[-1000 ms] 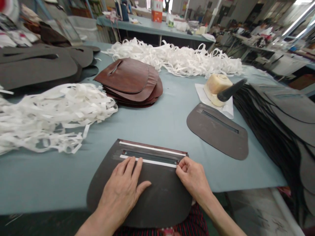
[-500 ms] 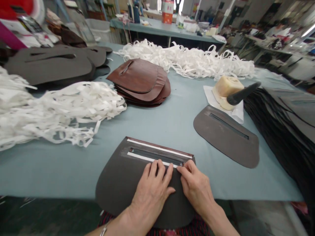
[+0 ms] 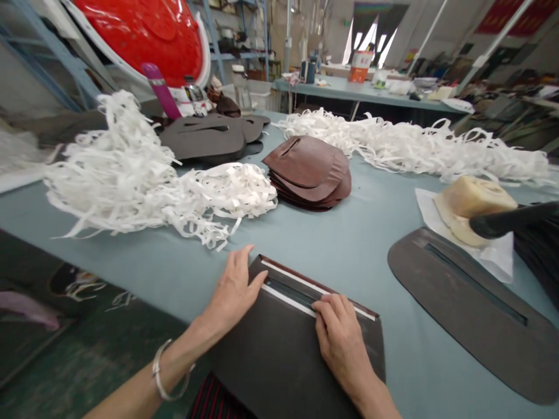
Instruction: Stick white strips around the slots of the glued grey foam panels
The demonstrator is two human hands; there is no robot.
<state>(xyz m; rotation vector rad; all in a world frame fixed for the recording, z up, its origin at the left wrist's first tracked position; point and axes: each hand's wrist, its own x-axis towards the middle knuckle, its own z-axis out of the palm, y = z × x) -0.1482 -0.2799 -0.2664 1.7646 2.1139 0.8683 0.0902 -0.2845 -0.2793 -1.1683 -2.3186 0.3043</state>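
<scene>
A dark grey leather panel (image 3: 288,355) lies at the table's front edge, partly hanging over it, with a brown folded top edge. Two white tape strips (image 3: 286,298) run along its top edge and below its long slot. At the slot's left end my left hand (image 3: 236,286) has its thumb on the panel and its fingers stretched past the corner, open. My right hand (image 3: 343,334) is closed, its curled fingertips pressed at the slot's lower edge near the right part. Its fingers cover the right end of the lower strip.
White ribbon piles lie at left (image 3: 131,180) and along the back (image 3: 406,142). Between them sits a stack of brown leather pieces (image 3: 310,169). At right are another slotted grey panel (image 3: 463,314), a yellowish block (image 3: 478,201) on white paper and a black handle (image 3: 515,220).
My left hand has moved from the lower strip to the slot's left end. My right hand has shifted left along the slot. The view has swung left.
</scene>
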